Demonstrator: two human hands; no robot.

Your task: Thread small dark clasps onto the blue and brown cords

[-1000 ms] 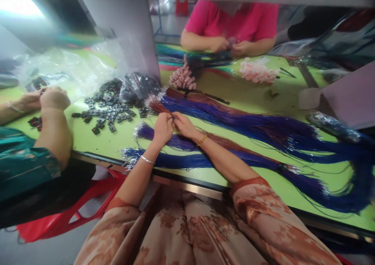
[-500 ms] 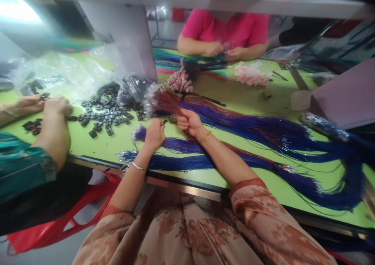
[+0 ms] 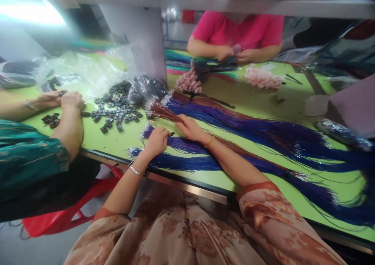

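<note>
My right hand (image 3: pixel 191 129) is closed round a bundle of thin brown wires (image 3: pixel 165 112), whose silvery ends spread out to the left. My left hand (image 3: pixel 158 141) has its fingers curled together just beside it, and a small black piece (image 3: pixel 172 134) sticks out at the fingertips; its kind is too small to tell. Beneath my left hand runs a purple wire bundle (image 3: pixel 187 144) with pale tips. A blue wire bundle (image 3: pixel 181 162) lies nearer the table edge, passing under my right forearm.
Larger blue and purple wire bundles (image 3: pixel 234 118) stretch across the green table (image 3: pixel 96 140). Black connector-like pieces (image 3: pixel 117 105) are heaped at left, near clear plastic bags (image 3: pixel 82 70). A co-worker's hands (image 3: pixel 72 101) work at left. Another person in pink (image 3: pixel 237 34) sits opposite, near pink pieces (image 3: pixel 189 79).
The view has shifted, moving the scene rightward. My right hand's fist has loosened into straighter fingers along the brown wires. My left hand has lowered slightly, its fingers still curled.
</note>
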